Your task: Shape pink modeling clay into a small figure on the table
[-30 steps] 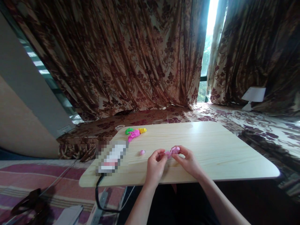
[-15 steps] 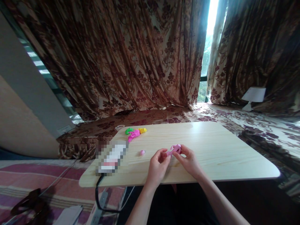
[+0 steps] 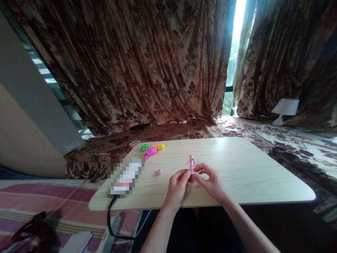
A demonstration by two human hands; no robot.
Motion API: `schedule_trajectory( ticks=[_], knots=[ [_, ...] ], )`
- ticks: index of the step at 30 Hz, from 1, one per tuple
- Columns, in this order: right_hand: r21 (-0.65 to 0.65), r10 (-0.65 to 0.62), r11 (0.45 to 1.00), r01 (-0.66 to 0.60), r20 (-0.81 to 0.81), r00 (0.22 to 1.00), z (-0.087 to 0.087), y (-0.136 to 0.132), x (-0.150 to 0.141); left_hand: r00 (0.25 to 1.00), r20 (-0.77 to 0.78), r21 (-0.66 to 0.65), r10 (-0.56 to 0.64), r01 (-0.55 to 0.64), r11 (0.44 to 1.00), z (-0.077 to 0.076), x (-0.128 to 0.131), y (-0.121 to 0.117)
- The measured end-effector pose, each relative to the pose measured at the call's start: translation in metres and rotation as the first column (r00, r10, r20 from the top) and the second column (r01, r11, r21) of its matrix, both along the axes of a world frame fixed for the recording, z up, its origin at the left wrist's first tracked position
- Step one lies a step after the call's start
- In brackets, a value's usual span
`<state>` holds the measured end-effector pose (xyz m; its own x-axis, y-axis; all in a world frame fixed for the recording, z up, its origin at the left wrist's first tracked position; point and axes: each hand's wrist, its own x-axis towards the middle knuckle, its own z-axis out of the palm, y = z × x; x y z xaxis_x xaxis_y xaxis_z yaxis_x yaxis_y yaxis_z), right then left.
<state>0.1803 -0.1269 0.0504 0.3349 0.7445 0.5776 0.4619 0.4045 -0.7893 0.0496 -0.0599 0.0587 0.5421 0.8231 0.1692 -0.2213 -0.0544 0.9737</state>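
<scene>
A small light pink toy piece (image 3: pixel 192 162), slim with a thin curved part at its side, stands roughly upright over the near middle of the table. My left hand (image 3: pixel 177 188) pinches its lower end between thumb and fingers. From the other side, the thumb of my right hand (image 3: pixel 212 182) presses at the same lower end, with the fingers curled close to the piece. The fingertips hide its base. To the left on the tabletop lies a small pink ball-like piece (image 3: pixel 160 172), apart from both hands.
On the pale wooden table (image 3: pixel 237 172), a bright pink toy piece (image 3: pixel 151 151), a green one (image 3: pixel 144 147) and a yellow one (image 3: pixel 160 147) lie together at the far left. A blurred-out device (image 3: pixel 126 177) with a black cable sits at the left edge. A white lamp (image 3: pixel 285 107) stands beyond.
The light pink piece has turned from a slanted, lying position to upright. My fingers have shifted to its lower end, and the right fingers have opened slightly away from its top.
</scene>
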Motion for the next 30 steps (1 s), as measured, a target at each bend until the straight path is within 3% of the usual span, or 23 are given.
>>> schedule_trajectory(
  ticks=[18, 30],
  knots=[
    [0.023, 0.011, 1.000, -0.013, 0.065, 0.998, 0.003, -0.002, 0.000, 0.997, 0.003, -0.155, -0.074, 0.074, 0.985, 0.002, 0.002, 0.006],
    [0.076, -0.044, 0.997, 0.034, 0.130, 0.991, 0.003, -0.004, -0.001, 0.999, -0.011, -0.151, -0.038, 0.036, 0.988, -0.007, 0.003, 0.009]
  ],
)
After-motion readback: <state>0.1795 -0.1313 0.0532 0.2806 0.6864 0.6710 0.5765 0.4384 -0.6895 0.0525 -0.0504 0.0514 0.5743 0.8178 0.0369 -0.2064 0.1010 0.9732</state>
